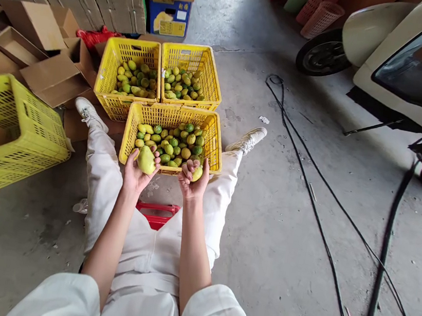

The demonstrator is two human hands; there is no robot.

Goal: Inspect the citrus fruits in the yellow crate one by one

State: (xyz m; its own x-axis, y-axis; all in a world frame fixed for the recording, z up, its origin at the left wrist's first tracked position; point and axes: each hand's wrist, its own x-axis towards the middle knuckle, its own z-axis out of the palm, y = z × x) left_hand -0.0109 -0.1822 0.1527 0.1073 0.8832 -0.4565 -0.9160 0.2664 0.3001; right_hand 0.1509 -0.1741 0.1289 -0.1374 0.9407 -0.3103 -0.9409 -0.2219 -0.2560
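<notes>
In the head view, my left hand (134, 173) is closed round a yellow-green lemon (146, 160), held palm up at the near rim of the front yellow crate (128, 139). My right hand (193, 182) has its fingers curled over a smaller yellow lemon (197, 174) at the same rim, partly covered by them. Inside the front crate lies a layer of lemons (174, 143), mixed yellow and dark green. Two more yellow crates, a left one (108, 64) and a right one (214, 75), stand just behind it, each with green and yellow lemons in the bottom.
A larger yellow crate (39, 127) with cardboard in it stands at the left. Opened cardboard boxes (56, 75) are heaped behind it. Black cables (319, 219) run over the floor at the right, near a parked scooter (395, 58). A red stool (156, 218) shows between my legs.
</notes>
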